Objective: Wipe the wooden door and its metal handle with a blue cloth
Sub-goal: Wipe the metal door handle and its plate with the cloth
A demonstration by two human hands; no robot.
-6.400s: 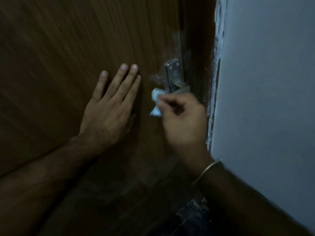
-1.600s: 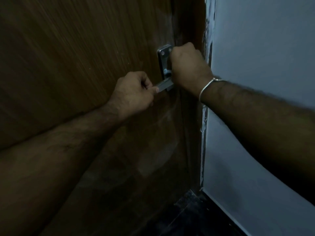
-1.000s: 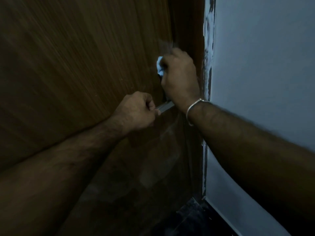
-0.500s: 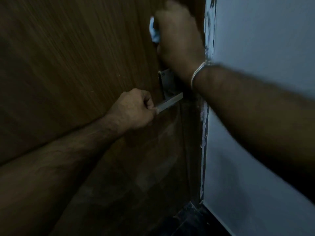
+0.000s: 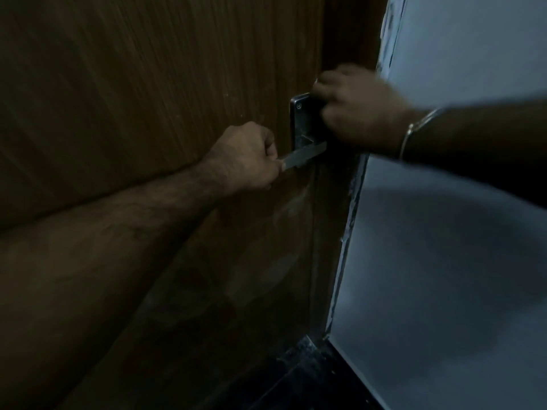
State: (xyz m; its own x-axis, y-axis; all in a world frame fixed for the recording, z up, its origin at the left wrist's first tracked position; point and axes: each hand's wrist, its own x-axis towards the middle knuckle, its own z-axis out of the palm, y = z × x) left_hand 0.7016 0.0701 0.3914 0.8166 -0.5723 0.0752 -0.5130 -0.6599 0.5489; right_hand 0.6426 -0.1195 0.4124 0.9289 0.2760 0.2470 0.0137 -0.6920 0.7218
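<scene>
Left hand [image 5: 248, 156] grips the flat steel lever handle [image 5: 305, 156] by its tip – right hand's [image 5: 359, 109] curled, blurry fingers sit nearer the plate; cloth hidden.

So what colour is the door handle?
Silvery grey metal handle, seen in the head view.

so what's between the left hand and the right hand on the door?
Head view: the metal lever spans it, gripped by the left hand at its free end, with the handle backplate above, partly covered by the blurred right hand.
</scene>
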